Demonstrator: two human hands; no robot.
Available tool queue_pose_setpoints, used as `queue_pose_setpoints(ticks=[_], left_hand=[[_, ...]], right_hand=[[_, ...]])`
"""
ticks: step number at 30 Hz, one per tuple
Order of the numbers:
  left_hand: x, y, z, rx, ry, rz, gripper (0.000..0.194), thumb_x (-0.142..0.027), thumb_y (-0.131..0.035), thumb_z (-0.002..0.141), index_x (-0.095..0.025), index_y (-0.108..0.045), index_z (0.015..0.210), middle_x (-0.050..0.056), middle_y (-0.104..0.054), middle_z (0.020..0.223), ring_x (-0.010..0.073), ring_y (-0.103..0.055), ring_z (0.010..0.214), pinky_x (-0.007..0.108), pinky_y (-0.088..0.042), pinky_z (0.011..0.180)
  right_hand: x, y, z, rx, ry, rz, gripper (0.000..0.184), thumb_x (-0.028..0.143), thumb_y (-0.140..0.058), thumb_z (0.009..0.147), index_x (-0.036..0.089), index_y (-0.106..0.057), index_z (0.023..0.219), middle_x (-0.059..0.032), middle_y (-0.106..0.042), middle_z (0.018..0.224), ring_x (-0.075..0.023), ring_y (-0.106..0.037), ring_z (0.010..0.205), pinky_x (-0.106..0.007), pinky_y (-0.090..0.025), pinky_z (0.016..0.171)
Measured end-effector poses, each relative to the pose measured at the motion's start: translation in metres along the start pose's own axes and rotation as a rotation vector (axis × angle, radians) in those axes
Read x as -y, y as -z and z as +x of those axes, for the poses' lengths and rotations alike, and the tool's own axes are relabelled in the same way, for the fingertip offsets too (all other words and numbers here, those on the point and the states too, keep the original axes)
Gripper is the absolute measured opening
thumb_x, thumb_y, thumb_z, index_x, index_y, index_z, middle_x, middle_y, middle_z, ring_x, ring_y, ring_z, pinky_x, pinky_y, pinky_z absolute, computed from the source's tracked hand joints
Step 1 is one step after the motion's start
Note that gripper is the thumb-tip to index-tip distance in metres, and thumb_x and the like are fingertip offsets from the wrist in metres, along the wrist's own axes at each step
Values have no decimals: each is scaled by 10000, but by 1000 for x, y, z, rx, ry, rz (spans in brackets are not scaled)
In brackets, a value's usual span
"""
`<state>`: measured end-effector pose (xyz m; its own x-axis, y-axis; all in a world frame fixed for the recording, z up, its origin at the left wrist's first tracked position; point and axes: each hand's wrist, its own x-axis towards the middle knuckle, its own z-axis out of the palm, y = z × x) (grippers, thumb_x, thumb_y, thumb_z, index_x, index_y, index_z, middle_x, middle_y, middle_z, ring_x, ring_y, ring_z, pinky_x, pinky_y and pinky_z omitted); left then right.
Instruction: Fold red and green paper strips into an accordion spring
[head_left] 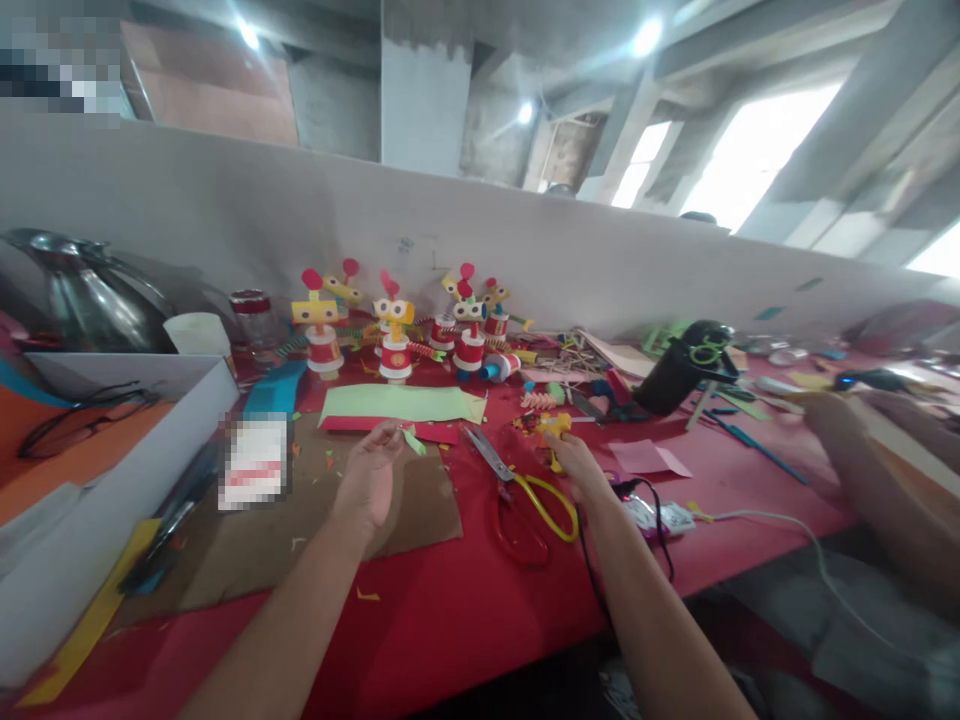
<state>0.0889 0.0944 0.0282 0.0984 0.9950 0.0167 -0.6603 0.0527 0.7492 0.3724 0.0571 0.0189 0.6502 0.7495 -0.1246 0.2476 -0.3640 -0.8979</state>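
Note:
Between the fingertips of my left hand (371,475) is a small light-green paper piece (415,441); the fingers are pinched shut. My right hand (576,462) is closed around a yellow glue gun (553,426), its far side partly hidden by the fingers. Scissors (495,458) with one red and one yellow handle lie between my hands, blades pointing away. Beyond my left hand lie a light-green paper sheet (397,403) and a red paper strip (345,424). Beneath that hand is a brown cardboard sheet (300,550) with paper scraps on it.
Several paper-cup robot figures (395,350) stand along the wall. A white box (172,420) and a steel jug (90,290) are left. To the right are a black holder (675,375), a power strip (660,515) with cables, and another person's arm (862,480).

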Motion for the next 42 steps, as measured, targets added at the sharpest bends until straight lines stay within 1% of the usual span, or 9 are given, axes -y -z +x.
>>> queue_pose_setpoints(ticks=[3, 6, 10, 13, 15, 19, 22, 32, 42], left_hand=[[0, 2, 0, -6, -63, 121, 207, -264, -820, 582, -172, -694, 717, -7, -638, 742, 131, -530, 794, 265, -351, 818], [0, 3, 0, -35, -81, 218, 220, -317, -802, 597, -181, -679, 718, -12, -618, 728, 132, -516, 761, 264, -354, 778], [1, 4, -3, -62, -67, 406, 206, -360, -745, 655, -193, -671, 750, -13, -606, 729, 133, -505, 725, 261, -356, 716], [2, 1, -6, -52, -71, 503, 211, -372, -724, 666, -198, -674, 773, -3, -622, 747, 143, -521, 724, 267, -370, 697], [2, -1, -8, -29, -94, 548, 202, -364, -722, 660, -199, -682, 768, 3, -629, 754, 149, -535, 718, 272, -383, 690], [0, -3, -10, 17, -141, 615, 160, -329, -716, 657, -199, -694, 749, 20, -648, 805, 169, -566, 771, 282, -403, 724], [0, -3, -9, 28, -131, 642, 176, -338, -705, 676, -204, -701, 790, 28, -657, 852, 182, -571, 818, 290, -405, 752], [4, -4, -8, -15, -98, 588, 200, -346, -760, 586, -197, -729, 717, 37, -580, 942, 180, -550, 839, 305, -415, 760], [6, 2, -6, 77, -130, 748, 236, -374, -736, 639, -219, -748, 816, 70, -683, 947, 243, -586, 938, 360, -427, 843]], right_hand=[[-5, 7, 11, -46, -11, -142, 164, 252, -521, 840, 183, -519, 691, -94, -650, 675, -218, -652, 700, -295, -486, 650], [-1, 12, 2, -144, 45, -298, 77, 205, -581, 794, 138, -586, 756, -185, -654, 886, -318, -608, 1001, -381, -441, 845], [24, 2, -42, -264, 448, -588, 194, 228, -559, 825, 105, -625, 960, -217, -590, 1075, -320, -580, 1030, -416, -425, 881], [48, -24, -83, -6, 802, -391, 227, 334, -592, 841, 172, -641, 991, -117, -644, 1018, -253, -582, 1007, -369, -443, 893], [59, -46, -105, 175, 902, -235, 317, 384, -650, 804, 200, -635, 1062, -89, -656, 1070, -232, -576, 1044, -355, -447, 913], [63, -82, -116, 200, 839, -92, 232, 305, -685, 763, 188, -683, 963, -76, -704, 980, -226, -621, 964, -374, -463, 892], [58, -92, -108, 194, 755, 27, 140, 261, -662, 761, 193, -705, 876, -53, -726, 902, -212, -652, 881, -351, -488, 832], [50, -101, -109, 168, 589, 242, 157, 273, -650, 693, 163, -711, 788, -45, -721, 798, -197, -657, 772, -305, -513, 744], [46, -98, -105, 222, 478, 296, 208, 295, -645, 632, 143, -673, 771, -30, -679, 739, -157, -601, 667, -238, -476, 586]])
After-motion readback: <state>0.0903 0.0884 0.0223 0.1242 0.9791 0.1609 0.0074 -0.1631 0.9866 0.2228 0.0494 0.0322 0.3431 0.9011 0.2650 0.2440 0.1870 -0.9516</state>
